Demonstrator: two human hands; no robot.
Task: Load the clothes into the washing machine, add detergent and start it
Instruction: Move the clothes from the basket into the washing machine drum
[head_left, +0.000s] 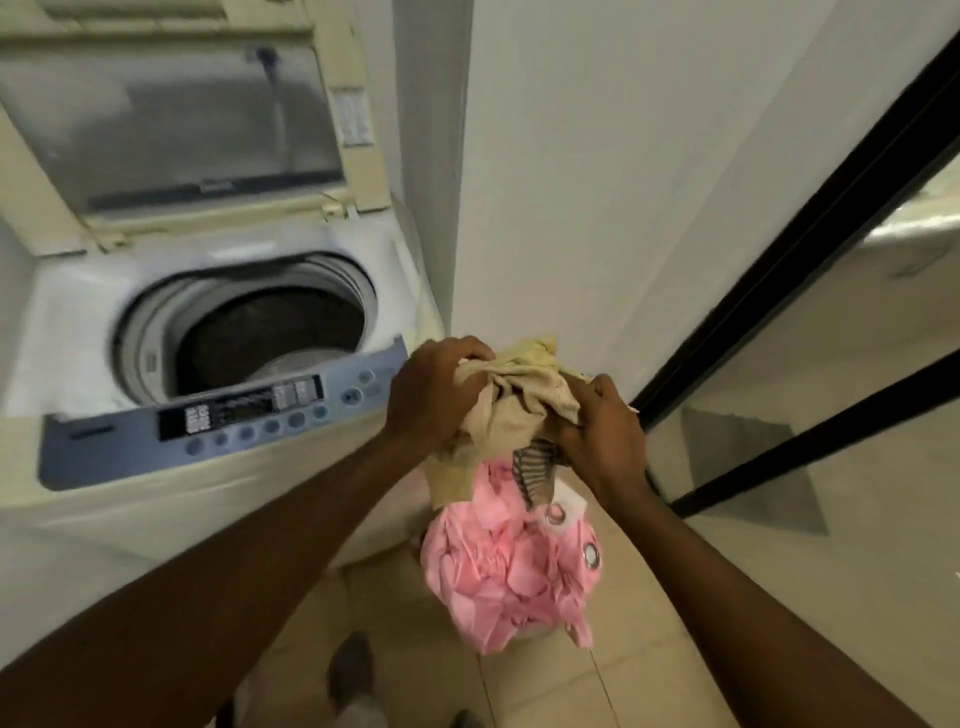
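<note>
The left hand (434, 392) and the right hand (602, 434) together grip a crumpled beige cloth bundle (511, 397) in mid-air, just past the 3 o'clock corner of the white top-loading washing machine (62, 322). The left hand's fingers (470, 351) are curled tight into the top of the bundle at its 10 o'clock side; the right hand's fingers (574, 441) are clamped into its 4 o'clock edge, where a grey-and-white striped garment (535, 470) hangs out beneath. Directly below, toward 6 o'clock, a heap of pink fabric with metal eyelets (506, 582) stands above the beige tiled floor (540, 696). The machine's cream hinged lid (171, 119) stands raised at 12 o'clock, leaving the dark round drum (275, 332) open. The blue-grey control panel with round buttons (223, 421) runs along the machine's near edge, just left of the left hand. A black-framed glass door (789, 244) sits at 3 o'clock.
</note>
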